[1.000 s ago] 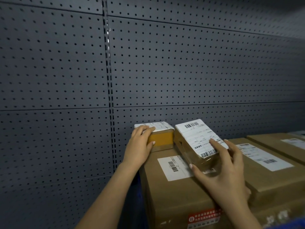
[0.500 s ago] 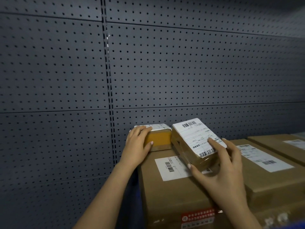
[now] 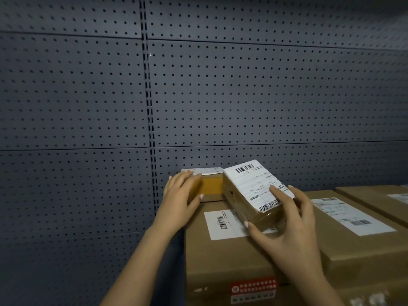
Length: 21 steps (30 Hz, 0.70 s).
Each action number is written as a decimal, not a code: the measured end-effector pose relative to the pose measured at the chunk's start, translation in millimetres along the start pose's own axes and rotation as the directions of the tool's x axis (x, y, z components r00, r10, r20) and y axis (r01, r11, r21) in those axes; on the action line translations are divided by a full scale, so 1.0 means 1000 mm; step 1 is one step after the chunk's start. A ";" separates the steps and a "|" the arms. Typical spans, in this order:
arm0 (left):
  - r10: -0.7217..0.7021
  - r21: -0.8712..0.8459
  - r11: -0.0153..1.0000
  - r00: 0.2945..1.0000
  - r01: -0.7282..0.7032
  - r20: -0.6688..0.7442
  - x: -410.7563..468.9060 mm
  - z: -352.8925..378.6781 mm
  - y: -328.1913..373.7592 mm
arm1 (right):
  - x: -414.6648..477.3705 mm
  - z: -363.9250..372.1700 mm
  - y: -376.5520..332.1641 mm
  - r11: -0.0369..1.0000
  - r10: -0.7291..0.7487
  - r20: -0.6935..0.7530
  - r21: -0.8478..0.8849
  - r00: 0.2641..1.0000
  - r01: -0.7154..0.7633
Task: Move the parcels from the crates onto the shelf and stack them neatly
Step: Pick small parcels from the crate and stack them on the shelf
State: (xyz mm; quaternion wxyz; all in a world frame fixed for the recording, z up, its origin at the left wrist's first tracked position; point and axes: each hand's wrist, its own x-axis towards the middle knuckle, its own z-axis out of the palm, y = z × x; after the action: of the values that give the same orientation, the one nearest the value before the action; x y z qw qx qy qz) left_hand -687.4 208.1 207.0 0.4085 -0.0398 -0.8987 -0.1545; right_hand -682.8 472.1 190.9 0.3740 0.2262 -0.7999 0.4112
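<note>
Left hand (image 3: 181, 195) curls over the taped parcel (image 3: 212, 187), which lies flat on the large carton (image 3: 220, 257) — right hand (image 3: 287, 226), forearm reaching up, clamps the labelled parcel (image 3: 249, 191), tilted just beside it.

Free room left of the big carton (image 3: 220, 261); pegboard wall (image 3: 242, 96) behind, more cartons (image 3: 364, 250) rightward.
</note>
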 end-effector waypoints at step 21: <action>-0.100 -0.157 0.981 0.992 0.112 0.082 -0.064 -0.049 0.045 | 0.020 0.001 -0.013 0.967 -0.198 0.515 0.242 0.834 0.080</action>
State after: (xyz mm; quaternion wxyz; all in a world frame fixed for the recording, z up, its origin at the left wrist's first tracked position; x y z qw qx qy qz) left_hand -600.6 239.3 200.6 0.3618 -0.0307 -0.8985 -0.2468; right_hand -686.7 463.4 212.2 0.1390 0.4279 -0.8056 0.3855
